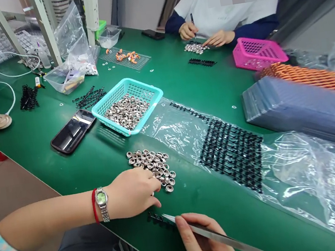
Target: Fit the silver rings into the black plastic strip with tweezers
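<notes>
My left hand reaches over the near edge of a pile of small round metal caps on the green table. Its thumb and index finger are apart; the other fingers are partly hidden. In my right hand is a pair of metal tweezers, held between thumb and fingers. The tweezers' tips touch or hover just over a black plastic strip with small pegs, near the table's front edge. Part of that strip is hidden behind my right hand.
A turquoise basket of metal caps stands beyond the pile, beside a phone. Black strips lie in rows on plastic film. Across the table, a person's hands work near a pink basket. Stacked trays stand right.
</notes>
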### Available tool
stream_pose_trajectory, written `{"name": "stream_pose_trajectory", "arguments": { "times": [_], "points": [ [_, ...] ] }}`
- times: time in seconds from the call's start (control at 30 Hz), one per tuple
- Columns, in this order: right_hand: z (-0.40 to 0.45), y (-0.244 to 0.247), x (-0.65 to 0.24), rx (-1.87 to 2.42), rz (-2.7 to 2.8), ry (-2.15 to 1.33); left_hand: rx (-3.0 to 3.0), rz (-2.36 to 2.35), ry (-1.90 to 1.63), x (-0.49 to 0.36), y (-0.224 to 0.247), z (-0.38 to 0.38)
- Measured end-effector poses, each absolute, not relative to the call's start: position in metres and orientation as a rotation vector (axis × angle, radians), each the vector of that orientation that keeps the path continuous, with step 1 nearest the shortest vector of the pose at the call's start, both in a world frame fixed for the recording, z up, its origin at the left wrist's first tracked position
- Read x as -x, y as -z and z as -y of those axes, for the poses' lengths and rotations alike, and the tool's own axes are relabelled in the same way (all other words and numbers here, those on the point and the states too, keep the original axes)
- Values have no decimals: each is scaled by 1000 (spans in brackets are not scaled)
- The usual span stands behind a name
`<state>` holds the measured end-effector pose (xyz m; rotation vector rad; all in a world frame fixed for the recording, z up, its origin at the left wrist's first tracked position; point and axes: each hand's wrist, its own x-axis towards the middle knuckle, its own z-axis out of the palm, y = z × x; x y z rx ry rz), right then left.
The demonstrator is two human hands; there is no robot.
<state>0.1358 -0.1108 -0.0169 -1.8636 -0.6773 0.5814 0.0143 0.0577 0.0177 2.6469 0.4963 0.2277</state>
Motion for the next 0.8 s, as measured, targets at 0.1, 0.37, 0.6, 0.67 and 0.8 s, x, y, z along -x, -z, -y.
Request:
{"name": "stream_pose_trajectory", "arguments": {
  "times": [0.1,0.37,0.6,0.67,0.8],
  "points": [
    [111,19,-146,1871,827,-591,-2698,-482,-161,-14,-15,-53],
    [110,16,-137,1886,727,-579,-2749,-488,-76,-11,-18,-50],
    [107,7,-122,1866,655,-534,-2251,-573,-336,9,-10,-22],
    [106,8,-122,1859,641,-531,-2161,-599,-333,15,-6,-15],
    [110,16,-136,1870,734,-541,-2099,-606,-358,19,-1,-10]
  ]
}}
